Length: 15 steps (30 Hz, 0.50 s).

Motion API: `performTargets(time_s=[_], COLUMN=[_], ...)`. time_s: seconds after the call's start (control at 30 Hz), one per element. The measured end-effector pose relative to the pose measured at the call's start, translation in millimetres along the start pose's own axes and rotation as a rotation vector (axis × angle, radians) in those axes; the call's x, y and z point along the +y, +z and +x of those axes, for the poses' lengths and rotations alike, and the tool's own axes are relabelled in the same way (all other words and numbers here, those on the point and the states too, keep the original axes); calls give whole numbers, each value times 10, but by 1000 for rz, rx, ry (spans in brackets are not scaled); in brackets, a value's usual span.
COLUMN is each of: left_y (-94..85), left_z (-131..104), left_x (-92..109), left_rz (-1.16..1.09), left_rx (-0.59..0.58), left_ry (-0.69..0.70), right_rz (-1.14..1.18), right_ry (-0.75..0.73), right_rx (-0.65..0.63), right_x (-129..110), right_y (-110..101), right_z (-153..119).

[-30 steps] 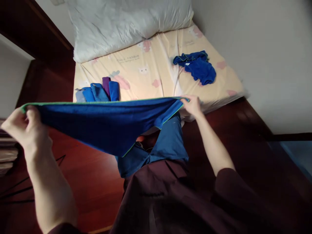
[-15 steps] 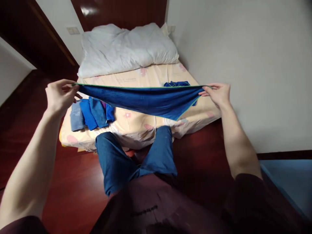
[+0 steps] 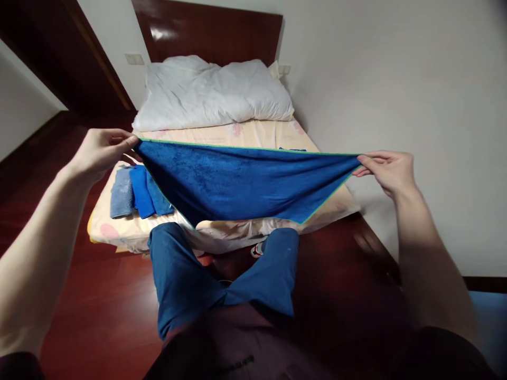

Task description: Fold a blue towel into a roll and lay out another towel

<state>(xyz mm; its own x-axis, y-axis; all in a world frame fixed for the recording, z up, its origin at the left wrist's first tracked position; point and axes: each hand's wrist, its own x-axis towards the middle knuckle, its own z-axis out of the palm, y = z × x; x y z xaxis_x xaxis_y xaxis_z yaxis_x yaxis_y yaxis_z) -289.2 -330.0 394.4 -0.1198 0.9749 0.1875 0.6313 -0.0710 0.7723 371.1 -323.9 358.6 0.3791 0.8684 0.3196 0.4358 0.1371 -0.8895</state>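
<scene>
— Towel (image 3: pixel 241 182) first: where was it when you looked?

— Stretched wide in the air, above the foot of the bed (image 3: pixel 222 235). It was deep blue with a thin green edge, and its top edge ran almost straight from one hand to the other. The lower part hung down to a point over the person's knees.

— And the hands?

— Both were pinched on it. The left hand (image 3: pixel 99 153) gripped the top corner on its side between thumb and fingers, arm reaching forward. The right hand (image 3: pixel 390 171) gripped the opposite corner the same way, held a touch lower and further out, close to the pale wall (image 3: pixel 396 79).

— What lay on the bed?

— A row of folded cloths (image 3: pixel 137 190), one greyish blue and the others bright blue, sat side by side near the left edge of the patterned sheet. They were just beside the hanging towel; I couldn't tell whether it touched them. A white pillow (image 3: pixel 214 92) rested at the far end against a dark wooden headboard (image 3: pixel 209 34).

— And the person?

— Standing on the dark red floor (image 3: pixel 103 306) at the foot of the bed, in blue trousers (image 3: pixel 186 279).
</scene>
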Motion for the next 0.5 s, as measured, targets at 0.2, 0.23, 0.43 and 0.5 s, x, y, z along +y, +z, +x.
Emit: performTargets(time_s=[0.2,0.23,0.43,0.5], left_y=[306,350,249,83], left_z=[71,66,15,64], left_x=[-89,-109,-227,-357], left_rz=[-84,-94,-35,-5], left_rx=[-27,-35,-169,-276], left_ry=[-56,-63,-138,-174], right_rz=[65,73,-31,-83], right_ry=[58,69,173,218], right_rx=[-51,-55,-169,-259], right_x=[201,228,283,297], right_y=[133,160,118,19], right_z=[35,14,-67,-47])
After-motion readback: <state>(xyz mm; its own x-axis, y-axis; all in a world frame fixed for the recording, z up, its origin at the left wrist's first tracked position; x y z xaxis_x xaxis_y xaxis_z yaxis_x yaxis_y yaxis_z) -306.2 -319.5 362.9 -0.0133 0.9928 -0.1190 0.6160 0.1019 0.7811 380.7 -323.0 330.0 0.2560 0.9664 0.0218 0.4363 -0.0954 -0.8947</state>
